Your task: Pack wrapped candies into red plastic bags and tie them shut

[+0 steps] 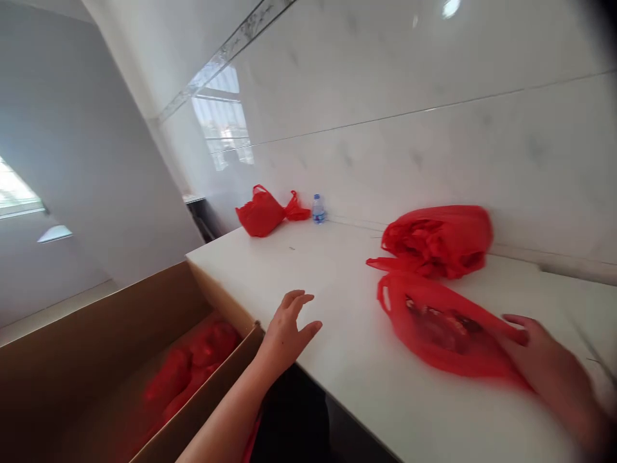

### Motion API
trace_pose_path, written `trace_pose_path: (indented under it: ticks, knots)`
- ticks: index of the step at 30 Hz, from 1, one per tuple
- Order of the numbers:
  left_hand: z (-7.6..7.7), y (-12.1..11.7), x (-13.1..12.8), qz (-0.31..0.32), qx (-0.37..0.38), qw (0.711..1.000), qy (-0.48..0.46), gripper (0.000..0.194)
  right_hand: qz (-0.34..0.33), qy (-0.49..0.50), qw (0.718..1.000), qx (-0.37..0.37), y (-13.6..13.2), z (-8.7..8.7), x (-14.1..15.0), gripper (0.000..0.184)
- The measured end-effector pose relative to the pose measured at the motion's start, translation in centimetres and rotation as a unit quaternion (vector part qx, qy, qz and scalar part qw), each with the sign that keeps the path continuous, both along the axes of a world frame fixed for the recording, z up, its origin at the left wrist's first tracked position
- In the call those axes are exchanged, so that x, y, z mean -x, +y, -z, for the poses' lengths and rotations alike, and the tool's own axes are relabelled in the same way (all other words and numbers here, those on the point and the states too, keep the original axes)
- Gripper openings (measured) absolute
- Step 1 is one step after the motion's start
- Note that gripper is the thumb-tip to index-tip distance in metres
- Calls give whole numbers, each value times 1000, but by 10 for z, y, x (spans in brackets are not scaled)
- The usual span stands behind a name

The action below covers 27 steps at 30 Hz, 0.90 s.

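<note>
My left hand (288, 331) hovers over the near edge of the white counter, fingers spread and slightly curled, holding nothing. On the right, my right hand (549, 357) grips the end of a red plastic bag (434, 328) that lies on the counter, one finger lifted away from it. The hand and bag are a little blurred. Through the thin plastic, dark and pale patterned contents show, but I cannot make out what they are. Right behind it sits a bulky, crumpled red plastic bag (443, 238), close to the wall.
An open cardboard box (96, 302) stands at the left against the white counter (337, 289), with red plastic bags (187, 370) inside. At the counter's far end are a filled red bag (263, 215) and a small water bottle (317, 209). A tiled wall (385, 148) runs behind.
</note>
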<state>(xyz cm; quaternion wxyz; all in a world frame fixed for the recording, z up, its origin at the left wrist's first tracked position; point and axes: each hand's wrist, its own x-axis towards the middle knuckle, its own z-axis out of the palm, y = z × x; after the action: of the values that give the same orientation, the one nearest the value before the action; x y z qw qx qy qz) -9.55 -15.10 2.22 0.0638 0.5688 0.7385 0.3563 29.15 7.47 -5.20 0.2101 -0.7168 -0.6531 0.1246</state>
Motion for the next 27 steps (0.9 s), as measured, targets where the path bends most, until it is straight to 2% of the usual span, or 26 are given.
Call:
trace_pose_path:
  ticks: [3,5,7,9,11,14,16,19,21,24,27]
  knots:
    - [10,45,-25,108,9,988,-113,49,-26,91,995,26,-14,-14,4,55]
    - [15,73,-42,147,11,971,-189,62,-36,156,987,35,-21,-21,2,59]
    - [16,98,-57,155,21,950,-270,78,-45,204,977,48,-25,-25,-5,57]
    - [15,119,-69,137,52,927,-346,83,-63,229,969,70,-27,-27,-14,47]
    - [12,137,-77,146,106,893,-412,71,-90,248,959,103,-28,-28,-21,41]
    - [6,157,-84,237,144,814,-511,40,-126,325,929,127,-29,-28,-26,40]
    - [-1,166,-84,269,95,768,-573,28,-127,414,895,103,-29,-30,-27,40]
    - [-16,172,-80,243,-4,744,-623,25,-113,555,823,46,-29,-32,-28,42]
    - [-28,171,-77,229,-34,746,-625,25,-130,634,762,24,-29,-33,-30,40]
    - [-45,165,-75,243,-56,754,-608,21,-160,716,680,-4,-28,-33,-31,29]
    - [-54,155,-76,267,-70,774,-569,19,-162,754,636,-22,-27,-31,-32,22]
